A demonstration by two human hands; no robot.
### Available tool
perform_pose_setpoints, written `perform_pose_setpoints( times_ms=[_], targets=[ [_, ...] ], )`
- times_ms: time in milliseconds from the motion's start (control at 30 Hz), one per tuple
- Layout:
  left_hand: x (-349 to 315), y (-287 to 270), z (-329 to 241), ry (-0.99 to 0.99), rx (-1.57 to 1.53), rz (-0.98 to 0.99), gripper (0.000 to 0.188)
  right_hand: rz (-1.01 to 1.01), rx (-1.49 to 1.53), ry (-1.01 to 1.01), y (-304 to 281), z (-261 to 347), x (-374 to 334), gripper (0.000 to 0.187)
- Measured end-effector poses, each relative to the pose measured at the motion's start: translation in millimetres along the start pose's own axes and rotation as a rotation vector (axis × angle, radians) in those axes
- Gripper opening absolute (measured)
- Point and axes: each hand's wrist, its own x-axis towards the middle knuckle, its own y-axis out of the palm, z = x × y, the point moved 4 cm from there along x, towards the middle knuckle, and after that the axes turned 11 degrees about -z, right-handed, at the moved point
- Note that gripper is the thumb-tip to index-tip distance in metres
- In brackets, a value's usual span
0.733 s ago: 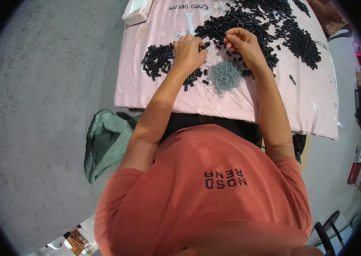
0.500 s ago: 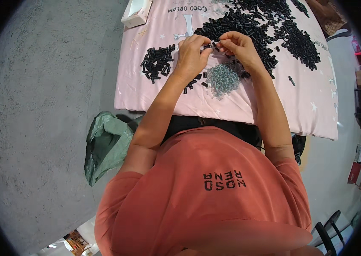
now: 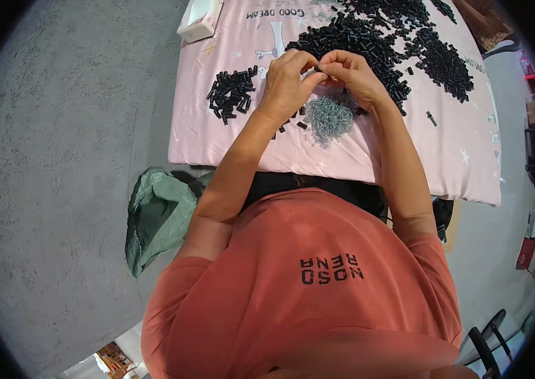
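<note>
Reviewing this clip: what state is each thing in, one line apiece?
Left hand: pinched around a small dark piece.
Right hand: pinched, fingertips meeting the left's.
Large heap of black cylindrical pieces: loose, spread.
Smaller left pile of black cylindrical pieces: loose.
Pile of small silvery pieces: loosely heaped.
Single dark elongated piece: lying apart.
Green woven sack: open-mouthed.
Pink printed cloth: spread, wrinkled.

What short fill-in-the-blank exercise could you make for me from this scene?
1. The left hand and right hand are over a ____ cloth.
2. Between the silvery heap and the large black heap, the ____ heap lies nearer the shirt.
3. The open sack is ____ in colour.

Missing words: pink; silvery; green.
</note>
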Motion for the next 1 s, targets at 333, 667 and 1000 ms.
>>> perform_pose_setpoints(
  times_ms=[333,667,1000],
  targets=[
    [9.4,-4.8,12.4,-0.201,-0.176,0.051,0.013,-0.033,0.035,-0.004,-0.1,0.4,1.1,0.013],
    [-3.4,-18.0,42.6,-0.306,-0.018,0.133,0.013,-0.048,0.044,-0.072,-8.8,0.8,6.4,0.015],
    [-26.6,-16.8,49.9,-0.114,0.219,0.152,0.010,-0.120,0.054,-0.095,-15.0,1.7,8.3,0.013]
  ],
)
